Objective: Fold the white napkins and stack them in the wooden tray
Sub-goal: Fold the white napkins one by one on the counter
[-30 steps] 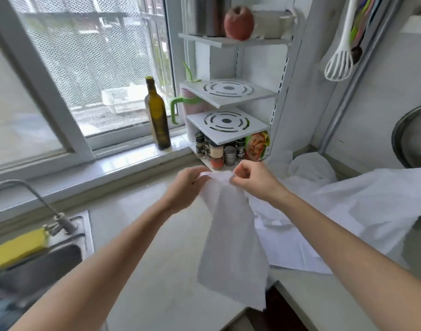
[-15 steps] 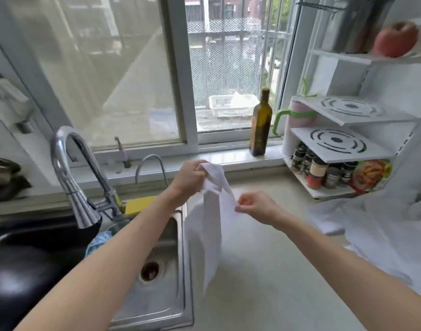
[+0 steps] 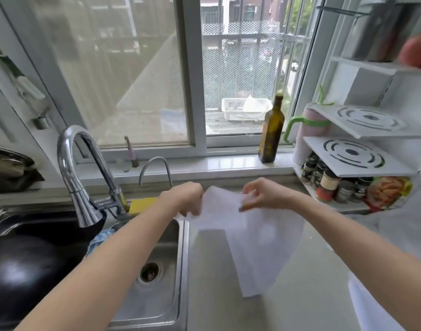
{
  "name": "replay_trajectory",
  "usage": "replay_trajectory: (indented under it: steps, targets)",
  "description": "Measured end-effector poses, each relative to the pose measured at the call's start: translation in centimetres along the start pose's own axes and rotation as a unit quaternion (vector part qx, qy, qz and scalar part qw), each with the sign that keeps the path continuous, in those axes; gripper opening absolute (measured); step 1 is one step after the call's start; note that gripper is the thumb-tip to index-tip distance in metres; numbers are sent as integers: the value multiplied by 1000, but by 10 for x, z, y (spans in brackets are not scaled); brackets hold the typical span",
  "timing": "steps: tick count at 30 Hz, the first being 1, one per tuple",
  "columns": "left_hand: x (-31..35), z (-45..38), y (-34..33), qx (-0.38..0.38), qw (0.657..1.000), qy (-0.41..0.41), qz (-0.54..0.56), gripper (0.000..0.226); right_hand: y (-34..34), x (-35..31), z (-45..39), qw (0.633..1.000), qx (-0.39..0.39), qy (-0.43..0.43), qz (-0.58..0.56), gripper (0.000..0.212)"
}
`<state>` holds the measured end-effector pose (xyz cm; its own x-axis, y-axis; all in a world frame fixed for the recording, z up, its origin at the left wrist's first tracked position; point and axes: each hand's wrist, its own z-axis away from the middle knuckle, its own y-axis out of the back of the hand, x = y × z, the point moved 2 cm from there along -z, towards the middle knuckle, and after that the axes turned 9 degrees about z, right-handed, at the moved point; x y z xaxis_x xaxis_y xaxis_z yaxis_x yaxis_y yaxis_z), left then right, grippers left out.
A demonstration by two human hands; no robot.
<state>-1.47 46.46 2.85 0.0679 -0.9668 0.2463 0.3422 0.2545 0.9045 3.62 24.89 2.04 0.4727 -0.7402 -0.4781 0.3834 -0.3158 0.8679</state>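
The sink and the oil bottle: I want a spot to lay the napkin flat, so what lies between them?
In the head view, bare countertop, with the held white napkin hanging above it.

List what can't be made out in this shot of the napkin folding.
- Wooden tray: not in the head view at all.
- Napkin: motion-blurred, folds unreadable; held by the left hand and right hand.
- Cloth pile: cut off by the right edge.
- Spice jars: labels too small.
- Pan: cut off by the left edge.
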Motion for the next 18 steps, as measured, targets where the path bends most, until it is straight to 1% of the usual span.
replay_trajectory:
  steps: [1,2,3,4,5,6,7,8,10,12,13,15,16,18]
  targets:
    - [4,-3,-2,-29,999,9,15,5,2,6,1,995,-75,-10,58,23]
    - [8,-7,-3,-40,999,6,17,11,3,14,1,983,-143,-29,115,23]
    - [13,-11,-4,-39,999,-5,13,14,4,21,0,966,-192,-55,163,22]
    - [19,-15,-4,-28,999,-19,12,12,5,30,-2,953,-213,-83,198,23]
    - [26,-21,-3,-9,999,-30,10,10,7,36,-5,948,-204,-102,221,24]
    - [31,-27,-2,17,999,-34,18,11,12,41,-8,950,-164,-117,238,21]
    - [37,-33,1,53,998,-31,29,14,18,44,-11,952,-101,-126,259,14]
    - [41,-38,5,100,994,-25,32,17,27,47,-14,952,-27,-135,271,10]
    - [50,-45,17,218,975,-30,12,22,46,54,-19,945,133,-145,261,15]
    - [57,-48,32,321,946,-51,-12,32,63,56,-19,922,269,-140,242,17]
    - [58,-49,37,349,935,-59,-8,33,69,55,-18,903,321,-136,251,18]
    - [56,-53,42,367,928,-65,-7,33,76,54,-13,871,390,-114,278,20]
    - [55,-54,41,361,930,-64,-10,32,76,53,-8,860,404,-98,294,21]
    - [52,-54,33,332,941,-58,-13,32,70,53,2,852,398,-72,333,25]
